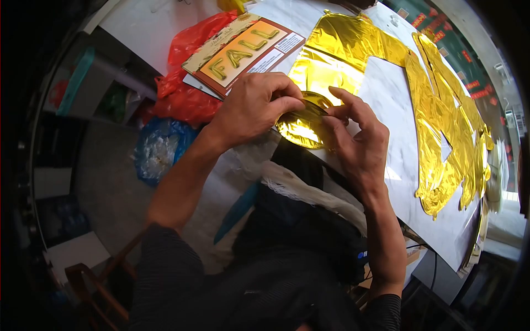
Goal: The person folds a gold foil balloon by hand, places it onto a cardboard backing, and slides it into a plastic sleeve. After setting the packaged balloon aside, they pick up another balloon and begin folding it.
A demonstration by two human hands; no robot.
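Observation:
Between my hands is the near end of a gold foil balloon (pixel 302 130), flat and shiny, at the table's front edge. My left hand (pixel 259 102) pinches its upper left edge between thumb and fingers. My right hand (pixel 359 129) grips the right edge with thumb and fingertips, the index finger raised. Behind them, more gold foil (pixel 337 41) lies flat on the table; whether it joins the piece in my hands is hard to tell. A printed card reading "FALL" (pixel 243 52) lies just beyond my left hand.
Flat gold foil balloons (pixel 436 116) spread over the right side of the white marbled table (pixel 386 105). A red plastic bag (pixel 185 99) sits under the card. Below it hangs a blue bag with clear plastic (pixel 160 149). A wooden chair (pixel 91 281) stands at lower left.

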